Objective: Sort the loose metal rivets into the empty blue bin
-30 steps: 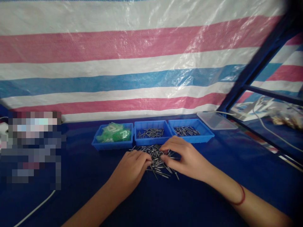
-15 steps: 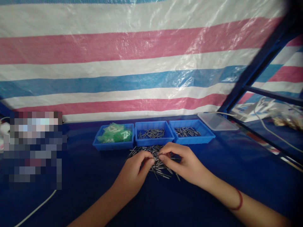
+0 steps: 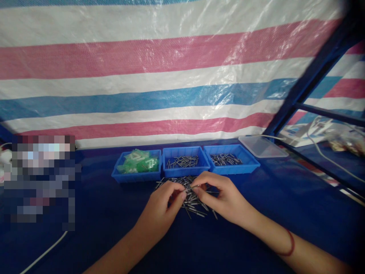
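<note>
A loose heap of slim metal pins (image 3: 195, 205), which look like blind rivets with thin stems, lies on the blue table. Over the heap, the fingertips of both hands almost meet. My left hand (image 3: 164, 203) is closed in a pinch, thumb against index finger, at one end of a thin blind rivet. My right hand (image 3: 224, 194) pinches a blind rivet (image 3: 190, 188) too, its stem showing between the fingertips. Whether this is one piece or two cannot be made out. The hands hide part of the heap.
Behind the heap stand three blue bins: the left bin (image 3: 137, 176) with green plastic bags, the middle bin (image 3: 186, 172) and right bin (image 3: 235, 169) with metal pins. A clear lid (image 3: 262, 147) lies at back right. A white cable (image 3: 42, 253) crosses the left side.
Both hands stay nearly in place over the heap. The fingertips have come slightly closer, and a thin stem now shows more plainly between them.
</note>
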{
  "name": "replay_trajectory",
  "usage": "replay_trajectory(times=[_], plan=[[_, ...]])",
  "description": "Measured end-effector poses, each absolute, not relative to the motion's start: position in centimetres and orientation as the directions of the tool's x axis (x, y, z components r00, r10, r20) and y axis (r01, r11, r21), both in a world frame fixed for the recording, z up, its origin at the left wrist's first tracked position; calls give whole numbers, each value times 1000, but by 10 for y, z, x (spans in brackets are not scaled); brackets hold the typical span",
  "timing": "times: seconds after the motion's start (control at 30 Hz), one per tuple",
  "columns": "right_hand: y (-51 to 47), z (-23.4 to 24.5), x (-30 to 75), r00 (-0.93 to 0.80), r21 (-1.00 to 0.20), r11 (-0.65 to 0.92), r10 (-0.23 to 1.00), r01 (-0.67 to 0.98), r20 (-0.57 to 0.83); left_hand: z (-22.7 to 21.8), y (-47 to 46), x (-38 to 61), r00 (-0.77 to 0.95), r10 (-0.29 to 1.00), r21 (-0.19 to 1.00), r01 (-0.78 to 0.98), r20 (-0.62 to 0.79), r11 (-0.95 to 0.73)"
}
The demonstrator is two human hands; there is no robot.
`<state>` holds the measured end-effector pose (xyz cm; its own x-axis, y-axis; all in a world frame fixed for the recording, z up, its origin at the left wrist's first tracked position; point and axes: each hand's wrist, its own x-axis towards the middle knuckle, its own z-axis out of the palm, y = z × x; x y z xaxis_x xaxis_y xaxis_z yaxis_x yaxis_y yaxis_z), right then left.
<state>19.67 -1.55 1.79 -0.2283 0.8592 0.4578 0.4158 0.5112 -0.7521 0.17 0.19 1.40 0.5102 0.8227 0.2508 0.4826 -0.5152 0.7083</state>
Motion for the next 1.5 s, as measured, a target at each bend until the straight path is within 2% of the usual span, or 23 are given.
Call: replay_trajectory(times=[0.13, 0.3, 0.43, 0.5, 0.6, 0.7, 0.8, 0.9, 1.03, 1.13, 1.33, 1.5], plan=[[-15, 17, 198, -238, -713, 521, 852, 470, 466, 17, 1, 2, 470, 831, 708, 474, 298, -523], [-12, 16, 196, -340, -611, 581, 813, 538, 473, 18, 3, 1, 466, 829, 683, 498, 309, -535], [-4, 18, 207, -239, -568, 564, 803, 599, 546, 19, 6, -4, 544, 796, 590, 561, 266, -580], [3, 20, 221, -120, -532, 502, 795, 682, 595, 20, 8, -8, 619, 749, 506, 579, 237, -639], [15, 22, 249, 64, -472, 310, 779, 825, 624, 22, 9, -10, 700, 693, 401, 592, 174, -699], [26, 18, 270, 118, -356, 127, 798, 926, 591, 20, 9, -10, 737, 664, 358, 590, 126, -723], [31, 11, 273, 117, -259, 44, 810, 965, 575, 18, 8, -7, 749, 655, 336, 594, 101, -731], [27, 8, 261, 54, -255, 122, 806, 959, 590, 17, 7, -6, 749, 655, 313, 601, 101, -735], [12, 14, 237, -106, -285, 342, 786, 895, 608, 20, 9, -9, 741, 662, 273, 617, 115, -738], [2, 19, 222, -213, -309, 470, 771, 827, 601, 22, 12, -15, 759, 647, 253, 614, 71, -748], [-7, 22, 211, -339, -330, 558, 777, 762, 530, 28, 14, -17, 784, 620, 302, 597, -22, -743], [-7, 17, 208, -385, -354, 574, 790, 738, 477, 36, 16, -17, 736, 673, 387, 600, 77, -700]])
